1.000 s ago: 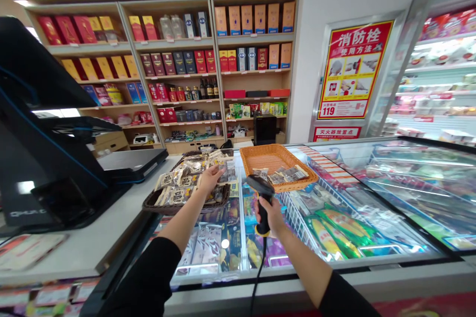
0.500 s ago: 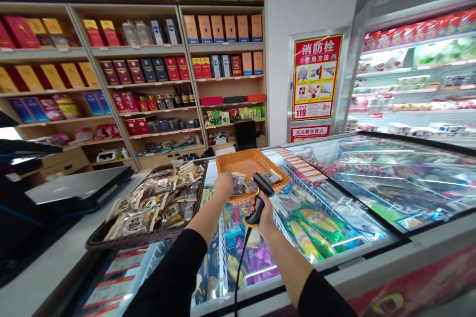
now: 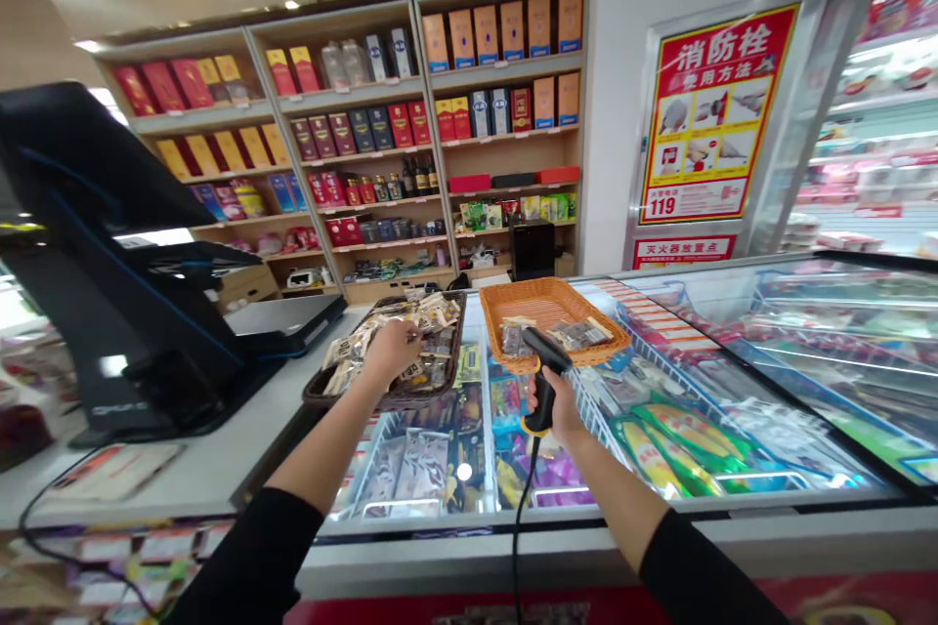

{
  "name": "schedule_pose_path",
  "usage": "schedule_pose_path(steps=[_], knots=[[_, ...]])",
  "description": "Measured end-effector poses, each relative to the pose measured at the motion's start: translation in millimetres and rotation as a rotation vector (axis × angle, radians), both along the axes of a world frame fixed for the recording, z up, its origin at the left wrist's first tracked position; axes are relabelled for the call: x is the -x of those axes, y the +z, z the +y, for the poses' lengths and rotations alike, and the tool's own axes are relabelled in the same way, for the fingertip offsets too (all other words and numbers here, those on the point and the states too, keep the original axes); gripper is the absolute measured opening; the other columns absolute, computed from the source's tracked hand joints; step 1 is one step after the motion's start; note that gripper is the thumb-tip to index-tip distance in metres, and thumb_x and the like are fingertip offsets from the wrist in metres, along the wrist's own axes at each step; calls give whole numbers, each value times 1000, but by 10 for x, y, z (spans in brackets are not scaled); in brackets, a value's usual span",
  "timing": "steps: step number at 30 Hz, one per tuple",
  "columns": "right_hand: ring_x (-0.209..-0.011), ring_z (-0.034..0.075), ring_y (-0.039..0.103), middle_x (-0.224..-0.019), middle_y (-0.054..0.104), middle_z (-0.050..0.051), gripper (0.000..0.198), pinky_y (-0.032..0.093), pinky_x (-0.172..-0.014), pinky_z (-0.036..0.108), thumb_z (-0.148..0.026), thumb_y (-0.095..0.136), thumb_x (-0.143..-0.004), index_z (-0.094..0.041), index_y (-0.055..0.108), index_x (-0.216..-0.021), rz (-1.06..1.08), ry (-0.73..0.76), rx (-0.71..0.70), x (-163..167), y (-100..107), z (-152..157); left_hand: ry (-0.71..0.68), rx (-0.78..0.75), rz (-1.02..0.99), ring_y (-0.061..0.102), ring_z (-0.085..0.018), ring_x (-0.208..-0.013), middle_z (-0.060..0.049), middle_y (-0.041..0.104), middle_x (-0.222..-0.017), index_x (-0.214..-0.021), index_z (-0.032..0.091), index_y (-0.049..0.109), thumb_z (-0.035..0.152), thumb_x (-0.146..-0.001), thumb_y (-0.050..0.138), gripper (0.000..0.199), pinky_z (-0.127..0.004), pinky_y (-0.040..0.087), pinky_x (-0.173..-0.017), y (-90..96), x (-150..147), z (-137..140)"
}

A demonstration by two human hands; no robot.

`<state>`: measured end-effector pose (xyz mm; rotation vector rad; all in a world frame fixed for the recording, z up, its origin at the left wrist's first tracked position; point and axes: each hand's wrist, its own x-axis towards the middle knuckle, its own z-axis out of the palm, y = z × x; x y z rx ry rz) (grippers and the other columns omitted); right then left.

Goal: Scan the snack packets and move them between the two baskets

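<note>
My right hand (image 3: 561, 408) grips a black barcode scanner (image 3: 543, 373) with a yellow base, its head pointing toward the orange wicker basket (image 3: 551, 294), which holds a few small packets. My left hand (image 3: 391, 350) reaches into the dark wicker basket (image 3: 327, 395) and rests on the snack packets (image 3: 429, 317) piled in it; whether its fingers hold one I cannot tell. Both baskets sit on the glass lid of a chest freezer (image 3: 660, 430). The scanner's cable (image 3: 517, 518) hangs down toward me.
A black checkout terminal (image 3: 95, 244) stands on the white counter (image 3: 205, 464) at the left. Wooden shelves (image 3: 410, 137) of boxed goods fill the back wall. A red fire notice (image 3: 714, 112) hangs on the white pillar; a chilled display (image 3: 872, 117) stands at the right.
My left hand has gone from the orange basket, where it held a packet near the scanner, back to the dark basket. The view has swung left, bringing the terminal back into sight.
</note>
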<state>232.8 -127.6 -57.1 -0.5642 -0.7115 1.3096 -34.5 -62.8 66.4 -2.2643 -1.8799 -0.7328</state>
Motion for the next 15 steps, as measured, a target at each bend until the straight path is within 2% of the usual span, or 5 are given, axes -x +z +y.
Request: schedule_pose_path(steps=[3,5,9,12,15], knots=[[-37,9,41,-52,51,-5,39,31,-36,22,-51,68,-67,-20,52,-82,-80,94,-13,139,-41,-84,205,49,47,62,-26,-83,-9,68,-84,-77,19,70,39,-73,62,22,-30,44,-74,24,541,-245],[-37,10,41,-53,51,-5,38,31,-36,22,-51,69,-67,-20,52,-82,-86,137,3,194,-65,-113,251,106,64,62,-29,-86,-11,68,-87,-83,18,70,47,-69,67,32,-31,44,-75,-42,741,-346],[-37,9,41,-53,51,-5,38,32,-37,22,-50,69,-67,-20,52,-80,-81,169,14,197,-100,-129,109,217,74,62,-33,-97,-14,70,-99,-102,18,69,54,-60,74,55,-34,43,-84,-202,870,-375],[-38,9,41,-53,50,-5,37,31,-37,22,-50,69,-66,-21,49,-75,-86,144,16,164,-102,-146,58,255,21,60,-35,-104,-14,71,-102,-97,21,72,55,-54,75,54,-34,43,-87,-226,894,-341],[-37,9,41,-53,50,-5,38,31,-37,22,-50,70,-64,-21,49,-77,-91,135,20,153,-83,-178,73,273,-34,60,-36,-106,-14,70,-106,-99,23,72,58,-50,75,60,-33,43,-86,-231,864,-359]])
